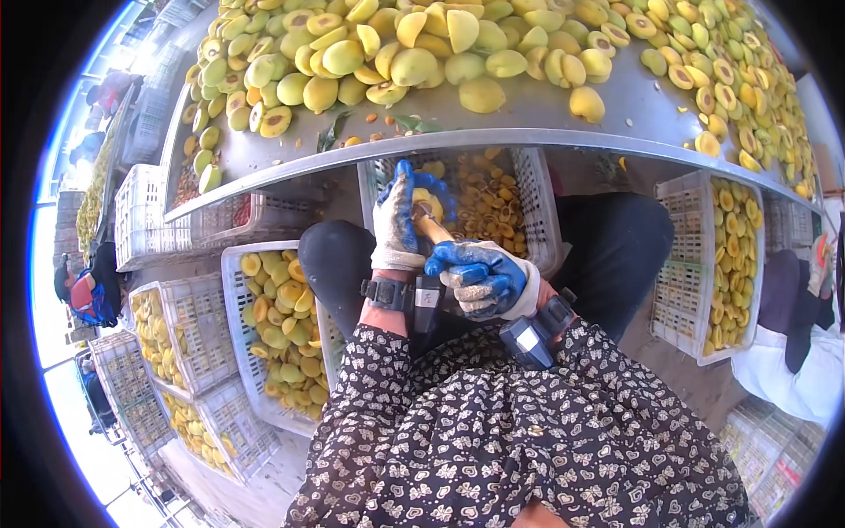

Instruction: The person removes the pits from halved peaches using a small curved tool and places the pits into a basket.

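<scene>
My left hand (398,214), in a white and blue coated work glove, cups a halved yellow stone fruit (428,202). In my right hand (487,276), gloved the same way, is a tool with a light wooden handle (434,229). Its working end meets the cut face of the fruit; the tip is too small to make out. Both hands are above a white plastic crate (548,218) between my knees, which holds small cut fruit pieces (492,204).
A metal-edged table (422,140) ahead bears heaps of halved fruit (409,59). Crates of fruit halves stand at the left (237,336) and right (701,330). More crates (201,330) are stacked farther left. Another person's gloved hand (820,254) shows at the right rim.
</scene>
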Motion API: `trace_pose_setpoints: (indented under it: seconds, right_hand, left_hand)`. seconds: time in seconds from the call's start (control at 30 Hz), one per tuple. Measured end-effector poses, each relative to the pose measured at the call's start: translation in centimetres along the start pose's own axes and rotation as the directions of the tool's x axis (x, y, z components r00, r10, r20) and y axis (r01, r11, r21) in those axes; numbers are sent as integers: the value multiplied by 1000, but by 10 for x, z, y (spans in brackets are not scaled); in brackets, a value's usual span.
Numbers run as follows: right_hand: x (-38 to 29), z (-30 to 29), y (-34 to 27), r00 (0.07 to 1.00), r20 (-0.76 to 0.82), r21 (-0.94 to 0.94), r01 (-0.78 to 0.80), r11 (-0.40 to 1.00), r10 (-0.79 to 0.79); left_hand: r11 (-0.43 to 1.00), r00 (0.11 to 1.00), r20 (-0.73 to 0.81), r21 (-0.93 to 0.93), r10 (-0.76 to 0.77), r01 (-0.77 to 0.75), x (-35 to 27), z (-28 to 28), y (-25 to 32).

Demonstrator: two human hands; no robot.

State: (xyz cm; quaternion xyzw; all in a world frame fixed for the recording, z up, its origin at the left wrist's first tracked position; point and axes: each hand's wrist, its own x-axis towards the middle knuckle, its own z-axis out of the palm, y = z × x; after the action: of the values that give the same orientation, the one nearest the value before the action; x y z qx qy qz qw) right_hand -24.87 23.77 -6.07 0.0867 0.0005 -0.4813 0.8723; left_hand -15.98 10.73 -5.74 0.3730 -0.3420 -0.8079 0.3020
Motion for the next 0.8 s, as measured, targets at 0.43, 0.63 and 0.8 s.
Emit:
trace_pose_setpoints:
  seconds: [0.43,0.63,0.8]
  right_hand:
    - [-2,-5,6,983,156,-48,106,993,-97]
    - [-13,25,-2,706,-534,-749,-140,647,-465]
    - [-34,-34,-4,575,-279,-493,-773,-400,-769]
  left_hand:
    - [977,987,-161,-211,-6,-29,28,-13,-4]
    - [880,850,-229,136,475,-455,-44,-62,100]
    - [677,618,-460,718,638,-165,-61,-172,139]
